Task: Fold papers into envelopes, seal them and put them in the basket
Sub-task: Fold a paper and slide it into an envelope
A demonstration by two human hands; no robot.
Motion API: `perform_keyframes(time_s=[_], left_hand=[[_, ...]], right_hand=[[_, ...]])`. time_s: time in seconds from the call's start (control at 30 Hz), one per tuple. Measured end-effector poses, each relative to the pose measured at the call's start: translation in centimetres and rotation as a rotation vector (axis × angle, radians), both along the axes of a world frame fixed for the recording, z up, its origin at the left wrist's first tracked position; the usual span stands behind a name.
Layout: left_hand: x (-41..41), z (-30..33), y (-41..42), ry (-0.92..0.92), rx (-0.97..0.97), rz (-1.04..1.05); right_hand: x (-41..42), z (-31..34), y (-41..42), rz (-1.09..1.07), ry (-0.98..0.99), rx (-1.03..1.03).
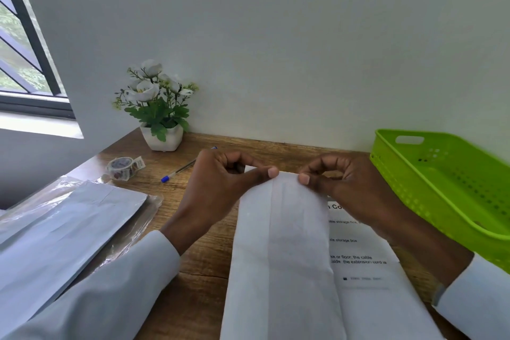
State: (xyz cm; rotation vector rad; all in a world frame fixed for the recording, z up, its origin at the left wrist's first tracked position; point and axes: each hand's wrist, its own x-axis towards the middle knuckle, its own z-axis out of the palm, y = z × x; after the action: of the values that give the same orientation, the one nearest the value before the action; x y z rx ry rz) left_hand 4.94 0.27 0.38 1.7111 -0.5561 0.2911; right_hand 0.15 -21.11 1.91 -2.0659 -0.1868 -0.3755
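A long white envelope (281,251) lies lengthwise on the wooden desk (198,270), its far end lifted between my two hands. My left hand (220,182) pinches the far left corner with thumb and fingers. My right hand (339,182) pinches the far right corner the same way. Under the envelope's right side lies a printed sheet of paper (367,270) with black text. A bright green plastic basket (447,190) stands at the right; what I can see of its inside holds nothing.
A stack of white papers in a clear plastic sleeve (63,232) lies at the left. Behind it sit a roll of patterned tape (125,168) and a blue-capped pen (179,170). A potted white flower (158,107) stands against the back wall.
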Motion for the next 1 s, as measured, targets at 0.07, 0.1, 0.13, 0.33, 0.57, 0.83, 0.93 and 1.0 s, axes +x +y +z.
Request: perform_keyframes(time_s=[0.07,0.1,0.13,0.33,0.57,0.83,0.93,1.0], left_hand=[[0.2,0.0,0.3,0.047,-0.057,0.029],[0.2,0.0,0.4,0.063,-0.083,0.049],[0.3,0.0,0.4,0.076,-0.101,0.069],[-0.6,0.3,-0.3,0.243,-0.248,-0.102],[-1.4,0.8,-0.8,0.432,-0.191,-0.390],[-1.0,0.6,0.0,0.350,-0.138,-0.339],[-0.3,0.4,0.3,0.251,-0.164,-0.104],[0.2,0.2,0.6,0.188,-0.075,0.040]], right_hand=[[0.2,-0.3,-0.3,-0.119,-0.021,-0.073],[0.2,-0.5,-0.3,-0.183,-0.062,-0.162],[0.1,-0.7,0.1,-0.219,-0.113,-0.254],[-1.4,-0.9,4.1,-0.100,-0.097,-0.144],[-2.2,1.0,4.5,0.060,0.281,0.336],[-1.0,1.0,1.7,0.101,0.476,0.556],[-0.6,0.4,1.1,0.075,0.457,0.625],[-0.4,0.2,1.0,0.052,0.424,0.682]])
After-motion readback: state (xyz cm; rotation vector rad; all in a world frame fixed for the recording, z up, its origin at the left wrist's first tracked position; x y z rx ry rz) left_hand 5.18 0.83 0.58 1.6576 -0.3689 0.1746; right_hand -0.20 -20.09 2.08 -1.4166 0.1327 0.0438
